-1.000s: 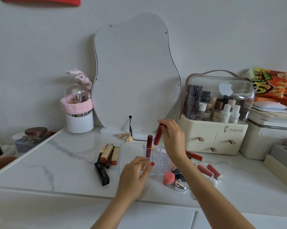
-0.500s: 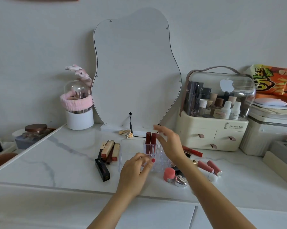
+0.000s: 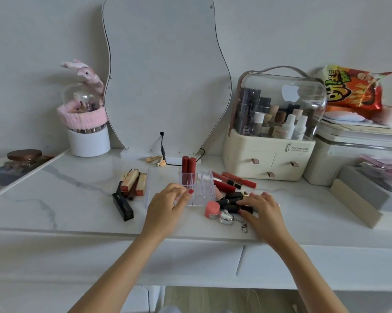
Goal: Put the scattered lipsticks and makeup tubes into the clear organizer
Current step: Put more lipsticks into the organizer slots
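The clear organizer [image 3: 203, 186] stands mid-table with two dark red tubes [image 3: 188, 165] upright in its back left slots. My left hand [image 3: 167, 205] grips its front left corner. My right hand [image 3: 263, 211] lies to the right of it, fingers spread and touching a heap of black lipsticks [image 3: 230, 201]. Behind those lie red tubes [image 3: 238, 180]. To the left of the organizer sit several beige and brown tubes [image 3: 131, 182] and a black lipstick [image 3: 122, 206].
A pink jar [image 3: 212, 210] and a silver heart keychain [image 3: 226, 219] lie just in front of the black lipsticks. A cream cosmetic case [image 3: 267, 160] stands behind right, a mirror [image 3: 165, 75] behind, a white cup [image 3: 88, 141] back left, and a beige block [image 3: 355, 205] at right.
My right hand set the second dark red tube into the organizer beside the first, let go, and moved right and down onto the black lipsticks. My left hand stayed on the organizer.
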